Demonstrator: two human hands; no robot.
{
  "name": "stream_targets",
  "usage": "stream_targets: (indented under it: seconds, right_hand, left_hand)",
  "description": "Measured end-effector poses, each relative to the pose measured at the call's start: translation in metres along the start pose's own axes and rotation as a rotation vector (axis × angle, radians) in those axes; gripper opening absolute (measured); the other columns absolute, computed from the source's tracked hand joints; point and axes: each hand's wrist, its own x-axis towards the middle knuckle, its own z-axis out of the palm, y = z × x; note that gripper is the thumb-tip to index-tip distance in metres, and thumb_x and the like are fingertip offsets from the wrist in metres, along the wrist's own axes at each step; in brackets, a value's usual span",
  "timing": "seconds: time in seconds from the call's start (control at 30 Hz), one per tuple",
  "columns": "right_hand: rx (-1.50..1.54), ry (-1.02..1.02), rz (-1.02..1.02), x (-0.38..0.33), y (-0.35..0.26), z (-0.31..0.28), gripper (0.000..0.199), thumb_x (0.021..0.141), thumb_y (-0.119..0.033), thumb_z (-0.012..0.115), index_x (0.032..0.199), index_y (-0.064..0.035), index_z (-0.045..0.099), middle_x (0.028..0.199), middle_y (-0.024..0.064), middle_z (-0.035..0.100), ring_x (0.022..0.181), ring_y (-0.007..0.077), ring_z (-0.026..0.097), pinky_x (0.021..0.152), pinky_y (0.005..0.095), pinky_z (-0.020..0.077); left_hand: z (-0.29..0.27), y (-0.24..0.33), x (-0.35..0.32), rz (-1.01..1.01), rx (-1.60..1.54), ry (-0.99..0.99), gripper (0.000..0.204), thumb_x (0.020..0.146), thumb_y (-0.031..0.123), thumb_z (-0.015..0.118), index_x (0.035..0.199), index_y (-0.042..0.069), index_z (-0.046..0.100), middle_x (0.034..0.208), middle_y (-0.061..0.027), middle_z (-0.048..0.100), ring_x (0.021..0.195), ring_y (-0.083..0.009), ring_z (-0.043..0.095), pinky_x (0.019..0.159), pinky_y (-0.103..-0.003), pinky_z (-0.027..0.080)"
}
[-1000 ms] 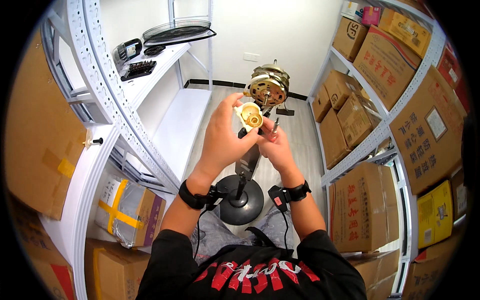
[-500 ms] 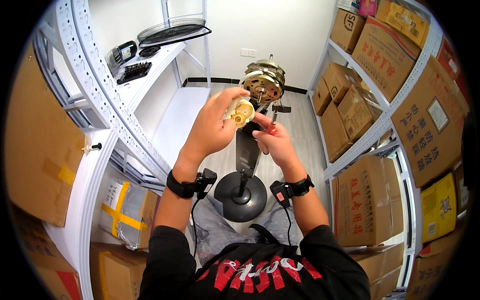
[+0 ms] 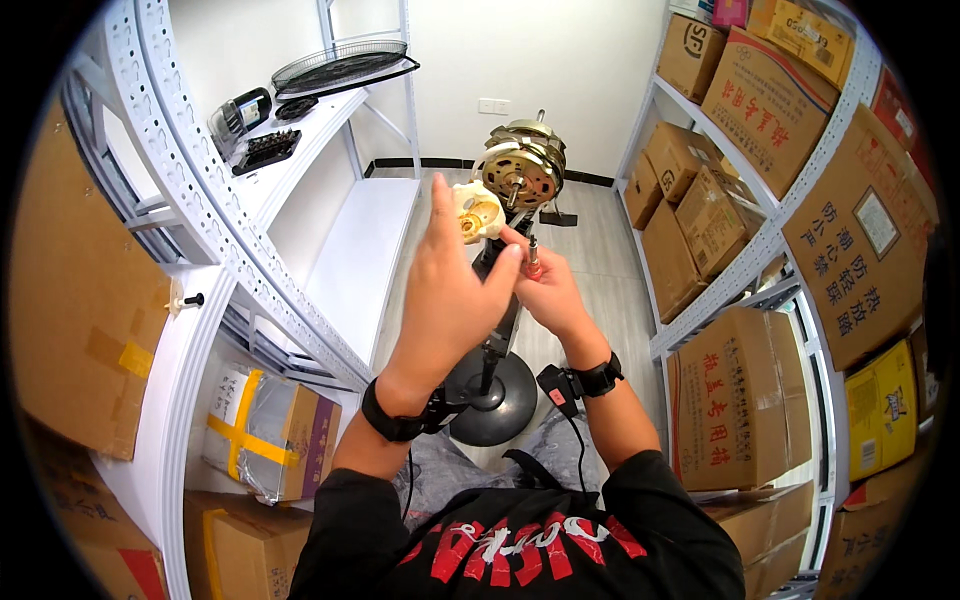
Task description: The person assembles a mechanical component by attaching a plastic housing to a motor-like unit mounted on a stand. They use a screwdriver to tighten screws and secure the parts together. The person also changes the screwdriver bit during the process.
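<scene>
A cream plastic gear housing (image 3: pixel 482 212), with brass-coloured gearing and grease inside, sits just beyond my hands. My left hand (image 3: pixel 447 290) is open beside it, fingers stretched upward and thumb spread to the right; its fingers cover the housing's left side. In my right hand (image 3: pixel 552 293) is a red-handled screwdriver (image 3: pixel 534 264), its metal shaft pointing up. The right fingertips reach the lower edge of the housing, and whether they alone support it I cannot tell. Directly behind stands an exposed fan motor (image 3: pixel 522 170) with a shaft toward me, on a dark stand (image 3: pixel 490 400).
On the left shelf lie a fan grille (image 3: pixel 340 62), a black tray of bits (image 3: pixel 267 150) and a clear-and-black container (image 3: pixel 240 115). Cardboard boxes (image 3: pixel 740 400) fill the right rack. A taped box (image 3: pixel 265 430) sits low on the left. Cables hang from both wrist straps.
My left hand has let its curled grip on the housing go and straightened its fingers, coming nearer to me. The housing has turned slightly, and the screwdriver has shifted a little left.
</scene>
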Motion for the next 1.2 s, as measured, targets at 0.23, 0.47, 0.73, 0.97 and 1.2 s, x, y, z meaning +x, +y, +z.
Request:
stream_targets:
  seconds: [0.23, 0.47, 0.73, 0.97, 1.2]
  right_hand:
    - [-0.054, -0.036, -0.082, 0.004, 0.012, -0.008, 0.046, 0.089, -0.002, 0.065, 0.135, -0.0013, 0.058, 0.102, -0.0024, 0.063, 0.089, 0.0043, 0.053, 0.082, 0.0225, 0.0446]
    - [0.105, -0.014, 0.166, 0.001, -0.001, -0.014, 0.042, 0.089, 0.0, 0.064, 0.13, -0.002, 0.061, 0.112, 0.0021, 0.067, 0.092, 0.0048, 0.058, 0.077, 0.0219, 0.0466]
    - [0.28, -0.071, 0.119, 0.001, -0.009, -0.011, 0.039, 0.087, 0.004, 0.061, 0.125, -0.0042, 0.06, 0.106, 0.0017, 0.064, 0.067, 0.0005, 0.049, 0.052, 0.0185, 0.036]
    - [0.215, -0.01, 0.02, 0.0, -0.008, -0.013, 0.038, 0.087, 0.004, 0.057, 0.125, -0.0008, 0.055, 0.104, 0.0022, 0.063, 0.051, 0.0024, 0.042, 0.042, 0.0205, 0.0328]
    - [0.179, 0.119, -0.134, -0.005, -0.013, -0.01, 0.032, 0.091, -0.001, 0.063, 0.122, 0.0019, 0.057, 0.121, 0.0097, 0.063, 0.092, 0.0108, 0.063, 0.077, 0.0231, 0.0504]
  left_hand:
    - [0.014, -0.016, 0.017, -0.09, -0.185, -0.07, 0.062, 0.083, 0.02, 0.071, 0.133, -0.002, 0.041, 0.133, -0.0238, 0.052, 0.118, -0.0382, 0.056, 0.098, -0.042, 0.047]
    - [0.021, -0.029, 0.017, 0.025, -0.275, -0.024, 0.046, 0.082, 0.007, 0.073, 0.12, 0.003, 0.047, 0.135, -0.0174, 0.054, 0.115, -0.026, 0.06, 0.096, -0.036, 0.048]
    - [0.021, -0.038, 0.012, 0.257, -0.144, 0.019, 0.049, 0.078, 0.005, 0.074, 0.122, 0.005, 0.052, 0.141, -0.0219, 0.05, 0.123, -0.0327, 0.056, 0.101, -0.037, 0.046]
    - [0.03, -0.01, 0.017, 0.179, -0.11, 0.031, 0.055, 0.076, 0.014, 0.08, 0.126, 0.005, 0.058, 0.144, -0.0251, 0.046, 0.122, -0.0374, 0.057, 0.095, -0.039, 0.05]
    - [0.048, 0.0, 0.03, 0.173, -0.048, 0.103, 0.079, 0.077, 0.025, 0.082, 0.141, 0.003, 0.041, 0.145, -0.0303, 0.041, 0.13, -0.0442, 0.047, 0.097, -0.043, 0.048]
